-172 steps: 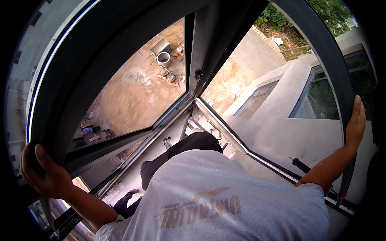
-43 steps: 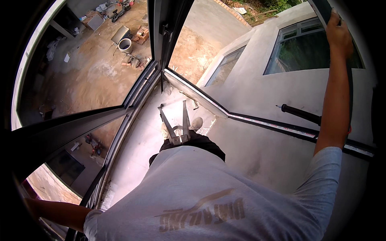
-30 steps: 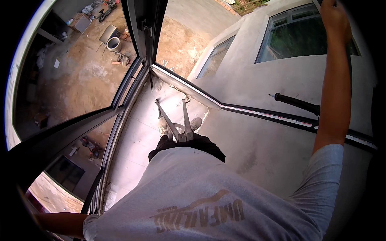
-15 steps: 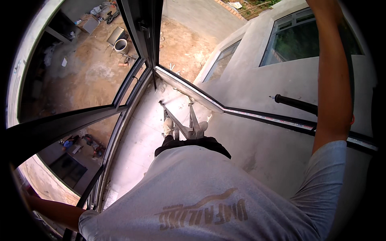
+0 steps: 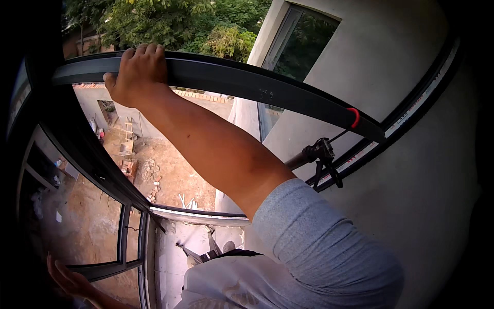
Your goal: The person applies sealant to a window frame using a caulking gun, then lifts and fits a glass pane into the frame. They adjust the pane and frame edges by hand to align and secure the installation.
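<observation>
My right hand (image 5: pixel 140 72) is closed over a dark grey window-frame bar (image 5: pixel 221 77), its fingers curled across the far edge and the thumb at the left. A black sealant gun (image 5: pixel 319 154) hangs below the bar's right end, apart from that hand. Its rod runs up towards a red loop (image 5: pixel 353 117) around the bar; how the two join is unclear. At the lower left, my left hand (image 5: pixel 69 280) is open with fingers apart, next to the lower window frame (image 5: pixel 100 270). Whether it touches the frame is hard to tell in the shade.
Window openings drop to a dirt yard (image 5: pixel 180 175) with bricks and debris. A grey plastered wall (image 5: pixel 381 46) stands to the right. Under me are a pale ledge (image 5: pixel 167 273) and the legs of a metal step stand (image 5: pixel 190 253). Trees (image 5: pixel 170 23) rise beyond.
My view has tilted up, bringing the bar and my right hand's grip into sight. My left hand, formerly cut off at the left rim, now shows. More of the sealant gun is visible.
</observation>
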Motion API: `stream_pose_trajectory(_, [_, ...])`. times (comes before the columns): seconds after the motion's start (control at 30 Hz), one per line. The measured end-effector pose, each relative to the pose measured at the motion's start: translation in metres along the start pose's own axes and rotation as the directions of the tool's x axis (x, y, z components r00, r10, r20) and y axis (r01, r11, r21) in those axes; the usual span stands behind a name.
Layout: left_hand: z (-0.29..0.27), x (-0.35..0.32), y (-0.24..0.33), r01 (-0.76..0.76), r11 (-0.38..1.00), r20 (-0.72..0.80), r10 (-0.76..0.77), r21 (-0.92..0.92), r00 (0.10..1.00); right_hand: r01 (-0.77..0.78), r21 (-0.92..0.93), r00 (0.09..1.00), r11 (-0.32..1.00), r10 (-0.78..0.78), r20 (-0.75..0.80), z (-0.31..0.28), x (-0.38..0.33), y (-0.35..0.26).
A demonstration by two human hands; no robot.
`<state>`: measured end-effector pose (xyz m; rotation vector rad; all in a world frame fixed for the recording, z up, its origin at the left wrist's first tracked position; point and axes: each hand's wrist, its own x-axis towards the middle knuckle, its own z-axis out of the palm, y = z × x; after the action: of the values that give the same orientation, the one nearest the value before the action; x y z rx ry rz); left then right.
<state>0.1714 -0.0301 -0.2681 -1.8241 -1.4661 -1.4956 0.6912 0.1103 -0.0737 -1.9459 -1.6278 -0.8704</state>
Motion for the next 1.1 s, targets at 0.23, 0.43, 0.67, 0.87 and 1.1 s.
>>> stream_pose_trajectory(0.23, [0.106, 0.12, 0.163, -0.217, 0.86, 0.19, 0.335, -0.461, 0.923, 0.216, 0.806, 0.974, 0.552, -0.057, -0.221, -0.117, -0.058, 0.017])
stream_pose_trajectory(0.43, [0.154, 0.186, 0.274, -0.348, 0.755, 0.134, 0.495, -0.556, 0.859, 0.361, 0.737, 0.909, 0.572, -0.041, -0.414, -0.249, -0.231, 0.144])
stream_pose_trajectory(0.67, [0.224, 0.242, 0.381, -0.428, 0.632, 0.085, 0.616, -0.646, 0.783, -0.507, 0.185, 0.801, 0.842, 0.539, -0.261, -0.339, -0.274, 0.426])
stream_pose_trajectory(0.87, [0.278, 0.239, 0.445, -0.246, 0.756, 0.503, 0.604, -0.606, 0.619, -0.61, -0.188, 0.786, 0.77, 0.618, -0.019, -0.323, -0.31, 0.531])
stream_pose_trajectory(1.1, [0.329, 0.227, 0.429, -0.507, 0.712, 0.338, 0.688, -0.486, 0.642, -0.627, -0.083, 0.777, 0.775, 0.63, 0.012, -0.317, -0.329, 0.585])
